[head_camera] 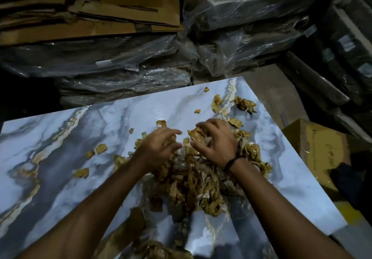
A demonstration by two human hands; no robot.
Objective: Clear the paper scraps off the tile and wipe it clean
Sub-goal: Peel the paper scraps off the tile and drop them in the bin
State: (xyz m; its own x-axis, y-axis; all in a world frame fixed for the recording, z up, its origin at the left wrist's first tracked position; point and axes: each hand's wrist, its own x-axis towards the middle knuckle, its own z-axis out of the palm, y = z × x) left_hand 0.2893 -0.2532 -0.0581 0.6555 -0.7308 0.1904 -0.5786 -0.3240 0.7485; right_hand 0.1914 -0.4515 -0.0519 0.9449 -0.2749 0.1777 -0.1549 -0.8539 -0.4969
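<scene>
A large glossy tile (66, 138) with blue, grey and gold marble veins lies flat in front of me. A heap of crumpled brown paper scraps (193, 184) covers its middle. My left hand (159, 148) curls over the left side of the heap, fingers clutching scraps. My right hand (215, 141), with a dark band on the wrist, presses onto the heap's far side with fingers bent around paper. Loose scraps (244, 104) lie scattered towards the tile's far right corner, and small bits (100, 148) lie to the left.
Plastic-wrapped dark bundles (124, 57) are stacked just behind the tile, with flattened cardboard (90, 17) on top at the left. A cardboard box (320, 150) stands on the floor to the right of the tile. More wrapped stacks (342, 57) fill the right side.
</scene>
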